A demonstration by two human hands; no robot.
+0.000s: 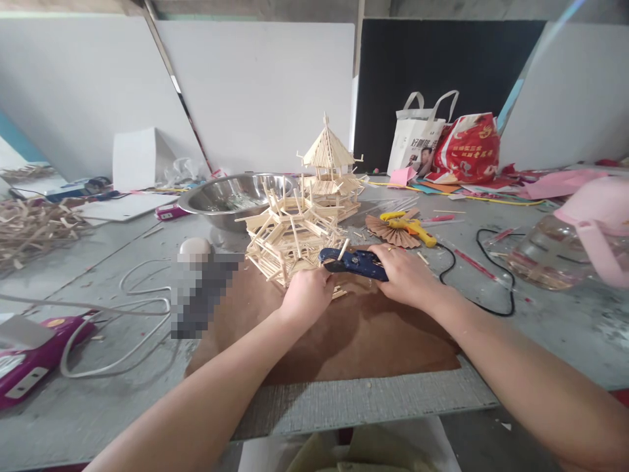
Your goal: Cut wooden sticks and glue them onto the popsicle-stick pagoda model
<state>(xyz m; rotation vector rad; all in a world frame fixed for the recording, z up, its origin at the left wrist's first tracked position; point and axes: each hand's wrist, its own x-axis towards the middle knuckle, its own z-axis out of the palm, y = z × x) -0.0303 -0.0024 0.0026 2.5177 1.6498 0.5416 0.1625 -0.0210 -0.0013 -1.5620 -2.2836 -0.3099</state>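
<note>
Right hand (pixel 405 272) grips blue cutter (pixel 364 265); stick model (pixel 295 235) stands to its left.

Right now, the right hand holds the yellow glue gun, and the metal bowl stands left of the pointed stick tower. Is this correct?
Not quite: the head view shows the right hand holding a dark blue tool, not the yellow glue gun. The metal bowl does stand left of the pointed stick tower.
</note>
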